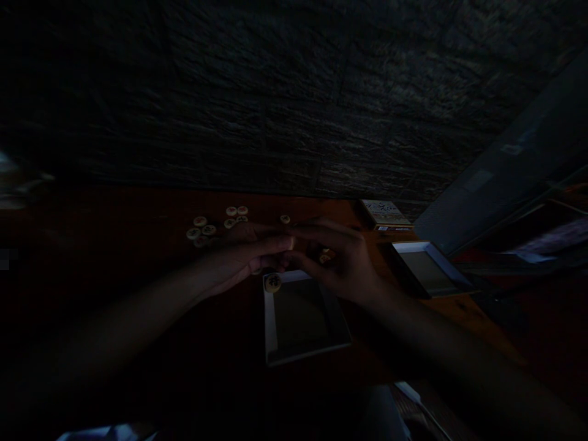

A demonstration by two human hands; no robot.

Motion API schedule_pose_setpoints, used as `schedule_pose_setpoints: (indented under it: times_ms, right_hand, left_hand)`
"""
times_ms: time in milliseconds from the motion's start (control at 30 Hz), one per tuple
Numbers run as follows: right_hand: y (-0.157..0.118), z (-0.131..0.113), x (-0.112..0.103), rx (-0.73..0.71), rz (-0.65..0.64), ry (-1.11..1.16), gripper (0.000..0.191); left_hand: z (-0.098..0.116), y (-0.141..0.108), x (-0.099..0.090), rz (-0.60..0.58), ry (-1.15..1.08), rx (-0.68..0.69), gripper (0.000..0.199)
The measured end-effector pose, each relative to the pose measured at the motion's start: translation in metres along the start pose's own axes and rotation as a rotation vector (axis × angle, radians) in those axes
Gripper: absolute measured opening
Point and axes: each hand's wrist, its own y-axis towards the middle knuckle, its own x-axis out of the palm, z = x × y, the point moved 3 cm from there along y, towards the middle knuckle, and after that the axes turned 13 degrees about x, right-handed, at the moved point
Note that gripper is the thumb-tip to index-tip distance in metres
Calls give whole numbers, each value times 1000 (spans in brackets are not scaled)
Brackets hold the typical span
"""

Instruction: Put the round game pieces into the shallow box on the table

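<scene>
In the dim light my left hand and my right hand meet above the table. Between their fingertips is a small pale round piece, pinched by both. Just below, a round piece with a dark character rests at the top left corner of an open shallow box. Another piece shows beneath my right hand. Several round pieces lie in groups left of and behind my left hand, and one more sits beyond the fingertips.
A printed box lies at the back right against the stone wall. In front of it is a second open shallow box on the wooden table. A grey post rises at the right.
</scene>
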Motion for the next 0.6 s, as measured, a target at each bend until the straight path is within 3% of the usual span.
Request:
schedule_pose_setpoints:
  times_ms: [600]
  right_hand:
    - [1, 0, 1, -32, -12, -5, 32]
  left_hand:
    - [1, 0, 1, -28, -10, -6, 26]
